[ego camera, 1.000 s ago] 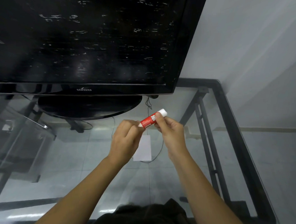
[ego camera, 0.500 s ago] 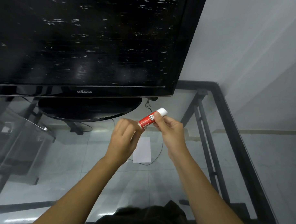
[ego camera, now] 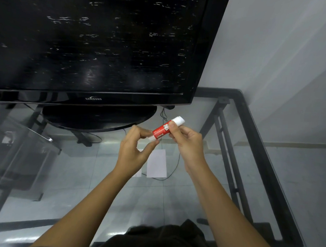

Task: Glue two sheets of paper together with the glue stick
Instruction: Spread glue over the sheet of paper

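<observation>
Holding one red glue stick [ego camera: 161, 130] between them, two bare hands hover over the glass tabletop [ego camera: 201, 208], just in front of the television's round base [ego camera: 97, 119]. The right hand [ego camera: 188, 142] pinches the stick near its white end, which points up toward two o'clock; its grip is closed on the red barrel, thumb on top. The left hand [ego camera: 133, 150] meets the stick's lower end, at about eight o'clock along the tube, with thumb and forefinger closed narrowly on a pale, clear-looking end piece there; whether that piece is the cap or the twist base cannot be told. The remaining left fingers curl loosely, leaving a ring-shaped gap.

Two white sheets of paper lie flat on the glass below the hands, toward six o'clock from the stick. One sheet [ego camera: 156, 163] shows almost whole; the other sheet [ego camera: 138, 173] is mostly hidden behind the left wrist, only a sliver visible beside the first. One dark television [ego camera: 98, 43] fills the view at twelve o'clock.
</observation>
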{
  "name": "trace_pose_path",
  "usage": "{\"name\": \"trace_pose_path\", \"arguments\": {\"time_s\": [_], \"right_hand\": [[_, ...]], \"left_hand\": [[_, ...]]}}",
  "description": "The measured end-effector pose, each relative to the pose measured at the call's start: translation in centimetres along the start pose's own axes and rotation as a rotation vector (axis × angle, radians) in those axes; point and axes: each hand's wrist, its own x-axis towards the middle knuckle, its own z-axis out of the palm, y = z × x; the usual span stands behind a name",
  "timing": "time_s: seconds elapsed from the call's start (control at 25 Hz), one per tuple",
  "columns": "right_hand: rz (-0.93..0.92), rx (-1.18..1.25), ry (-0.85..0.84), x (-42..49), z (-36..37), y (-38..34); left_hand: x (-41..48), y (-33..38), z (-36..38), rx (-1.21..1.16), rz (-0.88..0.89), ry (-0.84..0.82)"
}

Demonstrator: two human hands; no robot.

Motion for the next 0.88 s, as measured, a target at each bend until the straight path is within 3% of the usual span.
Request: {"name": "trace_pose_path", "arguments": {"time_s": [0.12, 0.2, 0.32, 0.4, 0.48, 0.6, 0.72, 0.88], "right_hand": [[0.015, -0.016, 0.014, 0.0, 0.3, 0.0], [0.031, -0.029, 0.015, 0.1, 0.4, 0.0], [0.031, -0.028, 0.004, 0.2, 0.3, 0.0], [0.022, -0.027, 0.005, 0.2, 0.1, 0.0], [0.015, -0.035, 0.004, 0.2, 0.1, 0.1], [0.022, -0.040, -0.019, 0.3, 0.3, 0.4], [-0.022, -0.054, -0.162, 1.0, 0.3, 1.8], [-0.120, -0.621, -0.277, 2.7, 0.0, 7.1]], "left_hand": [[0.2, -0.9, 0.2, 0.249, 0.355, 0.094], [0.2, -1.2, 0.3, 0.305, 0.458, 0.131], [0.2, -1.2, 0.3, 0.163, 0.225, 0.078], [0.1, -0.7, 0.0, -0.190, -0.080, -0.042], [0.2, -0.6, -0.3, -0.445, -0.278, -0.128], [0.2, -0.8, -0.2, -0.545, -0.358, -0.163], [-0.1, -1.4, 0.2, -0.624, -0.434, -0.095], [-1.2, -3.2, 0.3, -0.629, -0.569, -0.024]]}}
